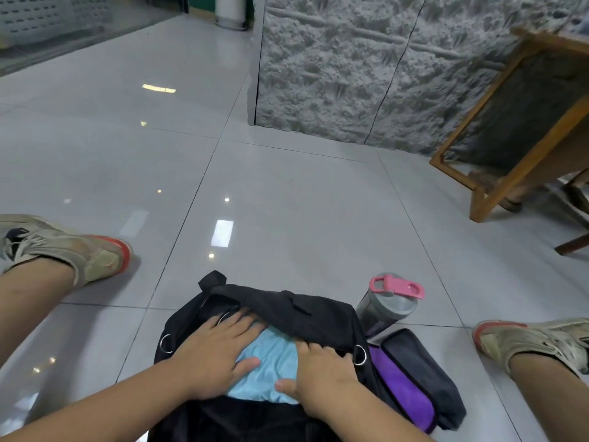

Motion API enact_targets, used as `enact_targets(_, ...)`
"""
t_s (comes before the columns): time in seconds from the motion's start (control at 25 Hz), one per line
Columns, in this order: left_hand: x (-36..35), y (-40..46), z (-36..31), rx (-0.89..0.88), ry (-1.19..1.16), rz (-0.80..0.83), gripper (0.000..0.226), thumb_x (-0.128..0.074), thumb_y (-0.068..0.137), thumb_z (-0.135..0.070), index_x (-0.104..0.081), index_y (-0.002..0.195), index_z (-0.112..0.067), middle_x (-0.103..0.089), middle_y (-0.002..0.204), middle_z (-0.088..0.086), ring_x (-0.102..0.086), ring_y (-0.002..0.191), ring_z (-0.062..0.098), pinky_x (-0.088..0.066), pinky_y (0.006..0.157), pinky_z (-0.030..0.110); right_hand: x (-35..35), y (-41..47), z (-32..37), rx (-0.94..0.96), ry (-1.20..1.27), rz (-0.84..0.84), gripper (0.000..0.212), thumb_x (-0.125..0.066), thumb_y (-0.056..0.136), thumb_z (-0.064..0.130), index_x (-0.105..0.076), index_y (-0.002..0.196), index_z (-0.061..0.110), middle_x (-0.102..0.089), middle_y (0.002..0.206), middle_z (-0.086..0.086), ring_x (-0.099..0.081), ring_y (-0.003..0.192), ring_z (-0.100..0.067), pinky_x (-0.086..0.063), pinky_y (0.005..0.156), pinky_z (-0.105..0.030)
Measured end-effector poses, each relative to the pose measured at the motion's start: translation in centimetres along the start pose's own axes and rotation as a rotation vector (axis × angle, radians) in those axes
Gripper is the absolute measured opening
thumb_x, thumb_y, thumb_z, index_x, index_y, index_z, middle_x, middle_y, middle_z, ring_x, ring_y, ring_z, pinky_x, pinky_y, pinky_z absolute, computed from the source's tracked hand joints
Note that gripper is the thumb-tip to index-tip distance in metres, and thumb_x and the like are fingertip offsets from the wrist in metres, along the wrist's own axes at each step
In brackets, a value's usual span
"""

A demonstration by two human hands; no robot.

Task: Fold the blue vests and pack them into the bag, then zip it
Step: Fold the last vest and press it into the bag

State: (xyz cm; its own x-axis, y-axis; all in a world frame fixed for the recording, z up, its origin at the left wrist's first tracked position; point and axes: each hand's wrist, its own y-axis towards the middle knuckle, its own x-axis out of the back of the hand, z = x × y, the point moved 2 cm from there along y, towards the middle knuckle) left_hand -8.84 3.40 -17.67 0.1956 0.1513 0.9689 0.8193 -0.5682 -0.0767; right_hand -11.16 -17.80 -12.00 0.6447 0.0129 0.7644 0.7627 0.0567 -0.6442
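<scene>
A black bag (287,306) lies open on the floor between my legs, its top flap folded back toward the far side. A folded light blue vest (272,362) lies inside the opening. My left hand (212,352) rests flat on the vest's left part, fingers spread and reaching under the flap. My right hand (322,374) presses flat on the vest's right part, its fingertips tucked under the flap's edge. Neither hand grips anything. Whether more vests lie beneath is hidden.
A grey bottle with a pink lid (387,303) stands just right of the bag. A purple and dark pouch (414,374) lies beside the bag's right end. My shoes (79,250) (535,341) flank the bag. A wooden table frame (510,148) stands at right by a textured wall.
</scene>
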Motion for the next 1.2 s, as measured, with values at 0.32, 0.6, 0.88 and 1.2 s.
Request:
enact_targets(0.32, 3.1, -0.1, 0.4, 0.086, -0.554, -0.181, 0.038, -0.052, 0.103, -0.042, -0.061, 0.139, -0.035, -0.042, 0.158, -0.018, -0.033, 0.149, 0.001, -0.026, 0.123, 0.026, 0.9, -0.6, 3.5, 0.249, -0.163, -0.220, 0.078, -0.056, 0.104, 0.041, -0.017, 0.163, 0.009, -0.025, 0.166, -0.014, -0.026, 0.152, -0.030, -0.021, 0.124, -0.045)
enact_targets(0.6, 5.1, -3.8, 3.3, 0.324, -0.239, -0.114, 0.025, -0.040, 0.107, -0.039, -0.049, 0.087, -0.028, -0.055, 0.085, -0.008, -0.057, 0.079, 0.017, -0.046, 0.075, 0.036, 0.3, 1.0, 8.9, 0.497, -0.057, -0.200, 0.071, -0.033, 0.108, 0.057, 0.003, 0.165, 0.036, 0.020, 0.172, 0.000, 0.020, 0.159, -0.027, 0.002, 0.127, -0.061)
enact_targets(0.88, 7.4, -4.2, 3.7, 0.290, -0.257, 0.184, 0.039, -0.024, 0.106, -0.058, -0.045, 0.125, -0.031, -0.069, 0.105, -0.004, -0.061, 0.102, 0.022, -0.045, 0.094, 0.039, -0.9, 2.4, 9.8, 0.337, -0.136, -0.131, 0.066, -0.023, 0.106, 0.064, 0.012, 0.159, 0.049, 0.031, 0.169, 0.003, 0.029, 0.153, -0.041, 0.010, 0.113, -0.078)
enact_targets(1.2, 8.9, -4.8, 2.3, 0.095, -0.078, 0.197, 0.063, -0.060, 0.071, -0.083, -0.058, 0.120, -0.044, -0.055, 0.087, -0.022, -0.047, 0.083, 0.001, -0.037, 0.093, 0.022, -1.7, 2.9, 9.5, 0.320, -0.247, -0.104, 0.085, -0.041, 0.102, 0.064, 0.024, 0.155, 0.048, 0.039, 0.165, 0.002, 0.038, 0.149, -0.040, 0.014, 0.111, -0.080)
